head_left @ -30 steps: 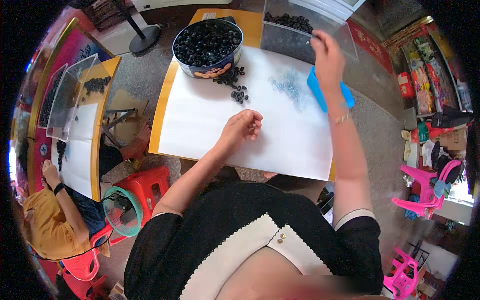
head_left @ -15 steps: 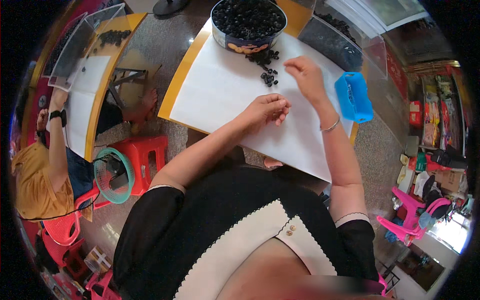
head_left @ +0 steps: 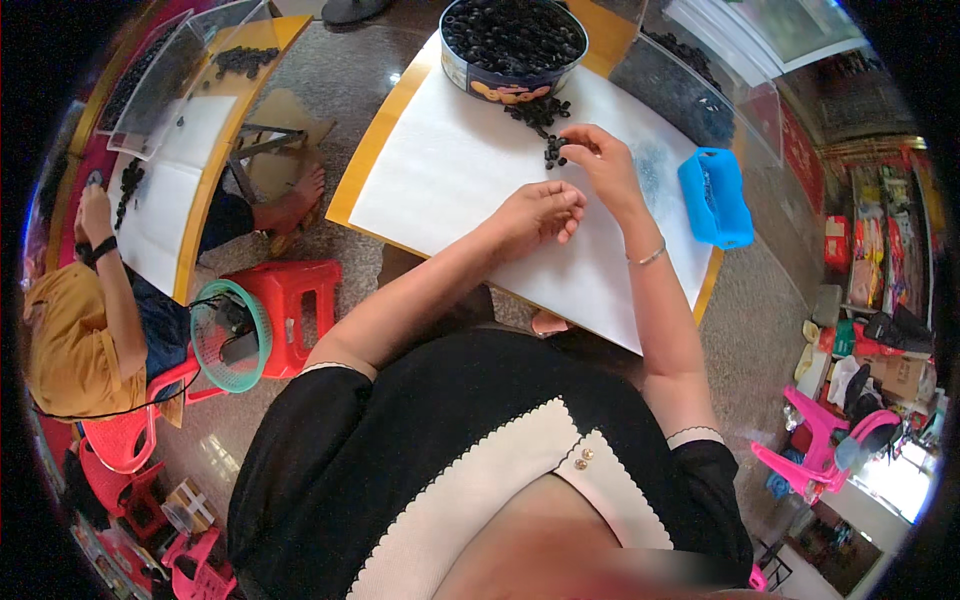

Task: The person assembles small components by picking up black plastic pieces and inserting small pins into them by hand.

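Small black bead-like pieces (head_left: 554, 152) lie in a loose cluster on the white-covered table (head_left: 430, 180). At the right side of this cluster is my right hand (head_left: 608, 172), its thumb and forefinger slightly apart with their tips right at the pieces. Closer to me, my left hand (head_left: 538, 215) hovers over the white sheet, thumb against curled fingers; whatever it pinches is too small or hidden. A round tin (head_left: 515, 87) heaped with the same black pieces stands at the far edge, and more pieces (head_left: 538, 112) have spilled in front of it.
A blue plastic basket (head_left: 715, 200) sits at the table's right edge. Behind it stands a clear-sided bin (head_left: 672, 88) with dark contents. To the left, another person (head_left: 85, 330) works at a similar table (head_left: 190, 200). A red stool (head_left: 298, 300) and a green basket (head_left: 230, 335) are between us.
My right hand has moved left and slightly down to the bead-like pieces, its fingers parting. My left hand stays nearly in place. The other person's hand has drawn back from the clear bin.
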`<state>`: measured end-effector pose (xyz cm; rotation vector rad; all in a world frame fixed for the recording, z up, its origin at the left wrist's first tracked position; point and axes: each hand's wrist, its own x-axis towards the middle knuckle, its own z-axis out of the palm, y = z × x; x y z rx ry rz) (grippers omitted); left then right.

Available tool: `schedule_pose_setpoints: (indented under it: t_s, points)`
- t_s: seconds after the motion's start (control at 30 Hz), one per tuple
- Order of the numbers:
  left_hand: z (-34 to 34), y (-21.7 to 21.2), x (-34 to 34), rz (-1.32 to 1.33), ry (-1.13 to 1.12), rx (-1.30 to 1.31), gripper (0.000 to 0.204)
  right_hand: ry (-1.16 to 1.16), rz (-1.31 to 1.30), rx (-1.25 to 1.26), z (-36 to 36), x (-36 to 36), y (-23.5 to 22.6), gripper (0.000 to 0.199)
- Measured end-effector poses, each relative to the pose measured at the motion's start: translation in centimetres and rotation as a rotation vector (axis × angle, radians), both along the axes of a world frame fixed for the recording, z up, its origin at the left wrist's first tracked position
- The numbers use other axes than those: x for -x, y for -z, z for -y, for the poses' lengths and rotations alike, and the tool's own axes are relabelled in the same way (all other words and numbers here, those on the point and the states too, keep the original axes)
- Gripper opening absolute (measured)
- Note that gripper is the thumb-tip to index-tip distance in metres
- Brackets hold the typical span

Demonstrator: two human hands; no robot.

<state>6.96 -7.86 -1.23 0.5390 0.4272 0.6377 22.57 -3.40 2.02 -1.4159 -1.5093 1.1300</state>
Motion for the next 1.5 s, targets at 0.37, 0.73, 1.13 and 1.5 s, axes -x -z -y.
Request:
schedule_pose_setpoints:
  t_s: [0.37,0.73,1.13,1.5]
  points:
    - [-0.2,0.2,0.0,0.051,-0.196,0.008,0.016,0.222,0.107,-0.413,8.0,1.9,-1.2,0.017]
    - [0.4,0.0,-0.2,-0.089,-0.272,-0.139,0.019,0.299,-0.193,-0.239,9.3,1.7,-0.1,0.013]
    - [0.5,-0.4,-0.4,-0.270,-0.317,-0.324,0.021,0.339,-0.338,-0.133,9.6,1.6,0.9,0.014]
    - [0.4,-0.1,-0.6,-0.155,-0.360,-0.193,0.017,0.564,0.603,-0.444,10.4,-5.4,2.0,0.009]
